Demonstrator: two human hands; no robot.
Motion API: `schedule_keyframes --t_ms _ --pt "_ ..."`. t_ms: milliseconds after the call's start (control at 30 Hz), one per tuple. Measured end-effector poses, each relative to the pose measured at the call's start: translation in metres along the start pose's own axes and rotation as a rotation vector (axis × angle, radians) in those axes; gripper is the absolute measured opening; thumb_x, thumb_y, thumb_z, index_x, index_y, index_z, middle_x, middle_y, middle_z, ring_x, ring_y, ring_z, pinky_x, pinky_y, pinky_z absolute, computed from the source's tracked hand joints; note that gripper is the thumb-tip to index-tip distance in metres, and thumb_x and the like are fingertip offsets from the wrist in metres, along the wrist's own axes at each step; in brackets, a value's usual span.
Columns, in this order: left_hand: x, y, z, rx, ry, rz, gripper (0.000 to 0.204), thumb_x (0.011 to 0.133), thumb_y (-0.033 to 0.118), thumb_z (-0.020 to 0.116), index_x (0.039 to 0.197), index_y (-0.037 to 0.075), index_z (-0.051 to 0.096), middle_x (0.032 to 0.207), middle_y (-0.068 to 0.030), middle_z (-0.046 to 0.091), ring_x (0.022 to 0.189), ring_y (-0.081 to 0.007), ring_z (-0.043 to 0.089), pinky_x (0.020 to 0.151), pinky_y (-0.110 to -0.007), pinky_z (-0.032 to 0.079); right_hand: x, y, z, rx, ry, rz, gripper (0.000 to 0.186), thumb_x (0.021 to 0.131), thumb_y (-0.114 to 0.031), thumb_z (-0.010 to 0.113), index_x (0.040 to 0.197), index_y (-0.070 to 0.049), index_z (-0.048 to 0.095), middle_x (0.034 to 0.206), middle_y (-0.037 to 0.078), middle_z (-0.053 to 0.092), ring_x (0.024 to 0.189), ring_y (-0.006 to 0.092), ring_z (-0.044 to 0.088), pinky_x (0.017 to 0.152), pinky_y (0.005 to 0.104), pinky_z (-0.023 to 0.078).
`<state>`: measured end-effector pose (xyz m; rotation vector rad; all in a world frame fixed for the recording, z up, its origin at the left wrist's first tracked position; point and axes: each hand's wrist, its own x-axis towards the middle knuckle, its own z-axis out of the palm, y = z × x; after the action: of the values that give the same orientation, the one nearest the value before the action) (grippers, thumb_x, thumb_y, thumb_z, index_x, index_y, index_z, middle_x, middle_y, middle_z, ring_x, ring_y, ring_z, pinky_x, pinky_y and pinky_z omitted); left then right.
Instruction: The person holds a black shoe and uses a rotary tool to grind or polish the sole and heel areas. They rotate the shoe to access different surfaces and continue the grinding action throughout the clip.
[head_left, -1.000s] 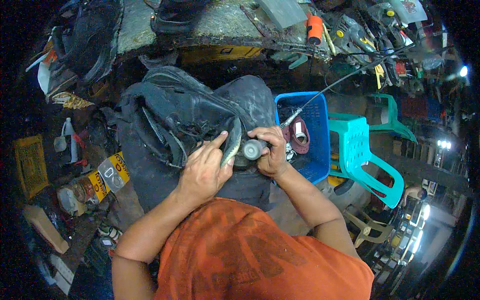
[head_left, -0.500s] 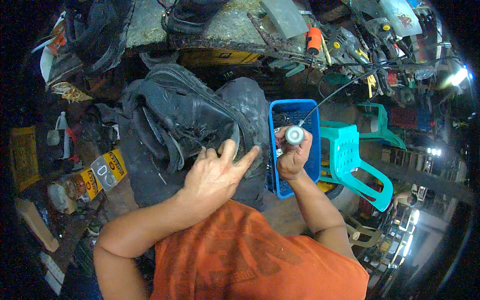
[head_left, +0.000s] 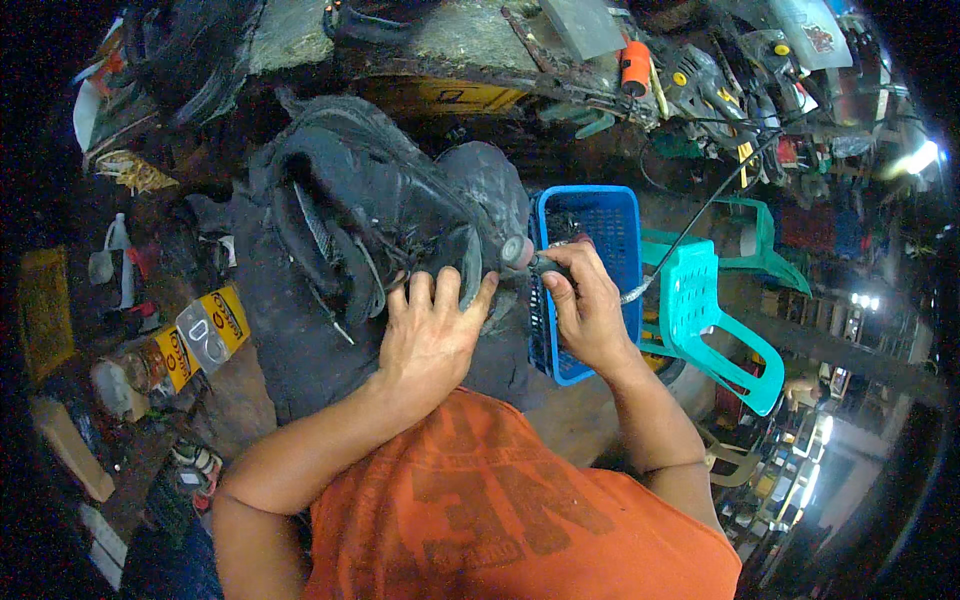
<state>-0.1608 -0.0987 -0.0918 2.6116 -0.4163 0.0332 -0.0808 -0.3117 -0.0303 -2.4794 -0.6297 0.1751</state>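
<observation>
Holding shoe (head_left: 365, 185) at frame centre with left hand (head_left: 432, 330), fingers spread. Gripping tool (head_left: 516, 252) in right hand (head_left: 592, 305), right of centre, partly covering basket (head_left: 623, 235) from view.

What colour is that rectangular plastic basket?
The rectangular plastic basket is blue; it shows best in the head view.

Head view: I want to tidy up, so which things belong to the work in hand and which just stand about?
In use:
black shoe, under the left hand
round-headed rotary tool, in the right hand

Apparently just about:
blue plastic basket
teal plastic armchair
orange cylinder
</observation>
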Motion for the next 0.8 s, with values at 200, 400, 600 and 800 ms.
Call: schedule_keyframes --t_ms 200,400,600,800 --pt "-0.004 -0.004 0.005 0.014 0.052 0.011 0.053 0.092 0.016 0.062 0.145 0.016 0.065 0.114 -0.0153 0.056 0.103 -0.0356 0.055 0.097 -0.056 0.047 0.016 -0.007 -0.003 -0.07 -0.084 0.0 0.021 0.101 -0.013 0.068 0.12 -0.004 0.066 0.111 0.019 0.067 0.105 0.041 0.068 0.087 0.0461 0.055" --pt "-0.003 -0.004 0.005 -0.006 0.023 0.003 0.056 0.092 0.016 0.062 0.148 0.018 0.063 0.115 -0.0146 0.056 0.104 -0.0349 0.056 0.091 -0.05 0.05 0.03 -0.014 -0.007 -0.148 -0.158 0.019 0.021 0.101 -0.017 0.068 0.119 -0.004 0.068 0.11 0.018 0.067 0.104 0.041 0.068 0.086 0.0474 0.055" --pt "-0.008 -0.005 -0.001 0.003 0.002 0.024 0.06 0.089 0.017 0.067 0.149 0.012 0.063 0.118 -0.011 0.057 0.106 -0.0303 0.056 0.085 -0.03 0.056 0.036 -0.018 -0.005 -0.111 -0.192 0.097 0.016 0.102 -0.009 0.067 0.115 -0.001 0.069 0.1 0.015 0.064 0.089 0.0313 0.067 0.08 0.039 0.054" --pt "-0.007 -0.004 0.001 0.003 0.011 0.044 0.061 0.091 0.017 0.065 0.151 0.009 0.06 0.119 -0.0097 0.056 0.107 -0.0287 0.055 0.087 -0.028 0.056 0.035 -0.014 -0.008 -0.139 -0.167 0.036 0.013 0.105 -0.008 0.065 0.114 0.0 0.069 0.096 0.012 0.063 0.086 0.0244 0.066 0.078 0.0354 0.053"
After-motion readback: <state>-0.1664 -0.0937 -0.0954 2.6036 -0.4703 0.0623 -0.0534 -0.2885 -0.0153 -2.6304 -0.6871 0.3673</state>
